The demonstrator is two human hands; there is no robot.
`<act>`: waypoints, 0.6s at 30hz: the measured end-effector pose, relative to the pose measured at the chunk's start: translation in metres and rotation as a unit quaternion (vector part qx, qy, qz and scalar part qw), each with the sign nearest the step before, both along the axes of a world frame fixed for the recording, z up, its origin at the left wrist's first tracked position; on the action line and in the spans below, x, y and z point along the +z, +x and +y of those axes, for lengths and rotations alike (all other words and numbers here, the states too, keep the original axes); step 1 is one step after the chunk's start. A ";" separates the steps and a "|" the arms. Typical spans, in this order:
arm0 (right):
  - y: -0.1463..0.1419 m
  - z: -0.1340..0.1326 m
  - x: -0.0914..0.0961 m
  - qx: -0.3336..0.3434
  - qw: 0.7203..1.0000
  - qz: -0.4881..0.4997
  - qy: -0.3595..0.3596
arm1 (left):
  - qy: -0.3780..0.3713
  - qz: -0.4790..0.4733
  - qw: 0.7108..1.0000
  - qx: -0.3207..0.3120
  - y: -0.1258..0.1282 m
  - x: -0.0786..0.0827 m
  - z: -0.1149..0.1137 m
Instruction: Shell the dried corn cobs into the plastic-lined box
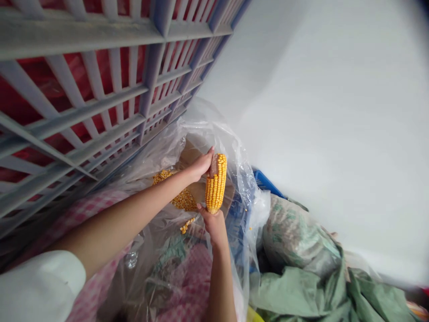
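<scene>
An ear of corn stands nearly upright over the clear plastic bag, its yellow kernels in tight rows. A strip at its upper left is bare of kernels. My right hand is closed around the bottom end, thumb on the left side. Against the bare strip near the top, my left hand grips the ear; part of its fingers is hidden. Loose corn kernels lie in a pile on brown cardboard inside the clear plastic bag. A small cluster of kernels rests nearer to me.
A tall grey plastic crate with red contents rises on the left. A white wall is on the right. Below it are a stuffed woven sack, green cloth and a blue basket. Pink checked fabric lies beneath the plastic.
</scene>
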State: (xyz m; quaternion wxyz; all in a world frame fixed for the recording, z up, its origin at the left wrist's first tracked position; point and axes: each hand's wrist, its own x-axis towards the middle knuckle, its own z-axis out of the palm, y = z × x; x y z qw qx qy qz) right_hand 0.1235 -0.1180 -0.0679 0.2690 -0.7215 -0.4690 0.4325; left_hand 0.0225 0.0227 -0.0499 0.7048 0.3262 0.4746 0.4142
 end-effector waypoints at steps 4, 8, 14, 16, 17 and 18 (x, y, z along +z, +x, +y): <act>0.002 0.001 0.000 -0.012 1.000 -0.009 -0.010 | -0.002 -0.052 0.999 0.016 -0.005 0.007 0.002; -0.002 0.005 0.005 -0.012 0.997 -0.081 0.011 | -0.037 -0.020 0.997 0.070 -0.010 0.009 0.004; -0.007 0.004 0.006 -0.036 0.982 -0.186 0.021 | 0.043 0.120 0.989 0.077 -0.008 0.006 -0.002; -0.006 0.004 0.006 -0.031 0.984 -0.175 0.027 | 0.070 0.186 0.977 0.076 -0.009 0.006 -0.002; -0.005 0.004 0.006 -0.026 0.986 -0.161 0.029 | 0.071 0.205 0.973 0.075 -0.009 0.005 -0.001; -0.003 0.004 0.006 -0.022 0.988 -0.147 0.030 | 0.068 0.211 0.972 0.074 -0.009 0.005 0.000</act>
